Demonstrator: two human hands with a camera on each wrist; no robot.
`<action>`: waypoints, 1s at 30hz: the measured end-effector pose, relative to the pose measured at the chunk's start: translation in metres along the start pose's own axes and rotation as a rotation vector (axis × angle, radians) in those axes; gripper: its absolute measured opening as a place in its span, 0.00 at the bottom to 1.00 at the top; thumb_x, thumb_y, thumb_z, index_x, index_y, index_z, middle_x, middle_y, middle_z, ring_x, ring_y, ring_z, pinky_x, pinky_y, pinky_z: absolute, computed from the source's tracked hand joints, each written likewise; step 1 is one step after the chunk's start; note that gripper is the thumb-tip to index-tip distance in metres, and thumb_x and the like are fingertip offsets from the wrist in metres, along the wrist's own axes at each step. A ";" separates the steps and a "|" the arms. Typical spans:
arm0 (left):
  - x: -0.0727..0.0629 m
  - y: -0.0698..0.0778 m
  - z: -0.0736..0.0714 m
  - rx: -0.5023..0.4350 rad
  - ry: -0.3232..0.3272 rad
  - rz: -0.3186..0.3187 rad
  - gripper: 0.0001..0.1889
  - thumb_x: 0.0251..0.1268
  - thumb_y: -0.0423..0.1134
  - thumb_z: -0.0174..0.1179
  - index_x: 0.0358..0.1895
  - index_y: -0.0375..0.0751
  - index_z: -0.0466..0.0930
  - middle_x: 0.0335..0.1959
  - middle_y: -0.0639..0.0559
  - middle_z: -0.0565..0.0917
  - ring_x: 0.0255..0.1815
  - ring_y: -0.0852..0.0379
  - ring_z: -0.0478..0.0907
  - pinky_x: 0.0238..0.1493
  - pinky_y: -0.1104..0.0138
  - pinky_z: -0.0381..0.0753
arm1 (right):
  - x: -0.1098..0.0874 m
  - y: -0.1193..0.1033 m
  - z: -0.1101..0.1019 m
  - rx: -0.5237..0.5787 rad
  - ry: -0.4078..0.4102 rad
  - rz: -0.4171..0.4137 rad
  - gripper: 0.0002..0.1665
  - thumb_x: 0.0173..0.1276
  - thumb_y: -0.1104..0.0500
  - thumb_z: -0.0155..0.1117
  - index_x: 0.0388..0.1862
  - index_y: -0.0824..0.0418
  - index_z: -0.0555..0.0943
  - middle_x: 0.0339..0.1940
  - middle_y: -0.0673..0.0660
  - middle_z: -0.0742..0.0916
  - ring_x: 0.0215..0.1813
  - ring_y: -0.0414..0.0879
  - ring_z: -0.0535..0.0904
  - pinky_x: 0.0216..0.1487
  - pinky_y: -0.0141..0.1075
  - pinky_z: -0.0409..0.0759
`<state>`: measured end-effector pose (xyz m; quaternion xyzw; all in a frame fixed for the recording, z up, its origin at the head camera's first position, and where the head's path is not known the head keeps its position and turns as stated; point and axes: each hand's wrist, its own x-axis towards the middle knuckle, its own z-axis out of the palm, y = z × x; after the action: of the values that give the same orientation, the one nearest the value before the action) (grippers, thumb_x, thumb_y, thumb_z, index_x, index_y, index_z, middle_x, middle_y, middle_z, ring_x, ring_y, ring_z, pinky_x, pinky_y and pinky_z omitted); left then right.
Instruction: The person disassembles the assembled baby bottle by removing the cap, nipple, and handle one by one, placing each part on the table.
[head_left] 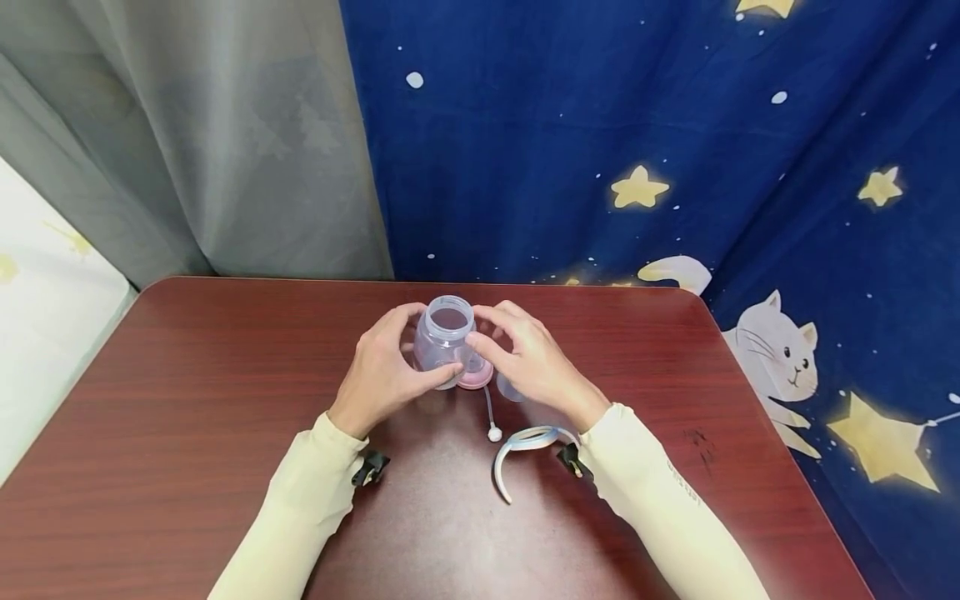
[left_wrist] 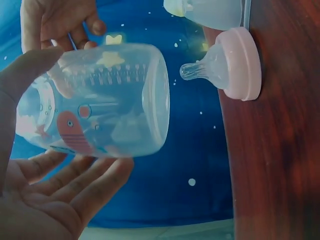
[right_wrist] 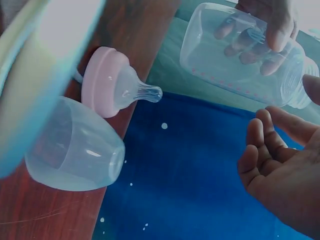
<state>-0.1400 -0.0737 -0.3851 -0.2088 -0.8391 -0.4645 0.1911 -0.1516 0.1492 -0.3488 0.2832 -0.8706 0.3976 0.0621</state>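
Observation:
My left hand [head_left: 378,375] grips a clear baby bottle [head_left: 446,337] by its side, holding it upright above the table with its uncovered mouth on top. A pink whale print and raised scale marks show on its wall in the left wrist view. My right hand [head_left: 536,358] is beside the bottle's neck, fingers loosely bent. The right wrist view shows a gap between those fingers and the neck; whether the thumb touches it I cannot tell. Below stands a clear nipple in a pink collar [right_wrist: 97,82], with a straw ending in a white ball [head_left: 494,434].
A translucent dome cover [right_wrist: 75,147] stands on the table beside the pink collar, partly behind my right hand in the head view. Closer to me lies a curved white-and-blue handle [head_left: 517,442]. The brown table [head_left: 225,417] ends at curtains [head_left: 525,167] behind.

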 end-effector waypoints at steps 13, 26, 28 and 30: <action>-0.027 -0.006 0.001 -0.168 -0.422 -0.086 0.38 0.43 0.43 0.81 0.62 0.42 0.75 0.49 0.48 0.85 0.43 0.62 0.86 0.45 0.68 0.83 | -0.045 0.011 0.011 -0.207 -0.148 -0.095 0.25 0.70 0.42 0.63 0.57 0.56 0.82 0.41 0.41 0.76 0.41 0.39 0.73 0.41 0.33 0.73; -0.030 -0.010 -0.002 -0.159 -0.574 -0.092 0.37 0.42 0.37 0.80 0.59 0.38 0.73 0.49 0.48 0.83 0.47 0.57 0.84 0.47 0.68 0.82 | -0.054 0.008 0.022 -0.343 -0.146 -0.180 0.25 0.67 0.40 0.66 0.55 0.52 0.83 0.41 0.45 0.78 0.46 0.42 0.73 0.49 0.38 0.73; -0.030 -0.011 -0.002 -0.170 -0.581 -0.077 0.37 0.41 0.36 0.80 0.59 0.39 0.72 0.49 0.46 0.83 0.47 0.56 0.84 0.48 0.69 0.82 | -0.055 0.007 0.023 -0.354 -0.150 -0.173 0.26 0.66 0.39 0.66 0.56 0.51 0.82 0.43 0.45 0.79 0.46 0.42 0.74 0.49 0.38 0.74; -0.031 -0.012 -0.001 -0.181 -0.582 -0.064 0.37 0.40 0.35 0.81 0.58 0.39 0.71 0.50 0.45 0.82 0.47 0.55 0.84 0.49 0.68 0.82 | -0.055 0.007 0.024 -0.361 -0.155 -0.166 0.28 0.66 0.38 0.66 0.58 0.51 0.82 0.46 0.45 0.80 0.47 0.41 0.75 0.51 0.39 0.75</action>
<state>-0.1206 -0.0858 -0.4089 -0.3226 -0.8199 -0.4640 -0.0916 -0.1066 0.1599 -0.3879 0.3681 -0.9035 0.2056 0.0773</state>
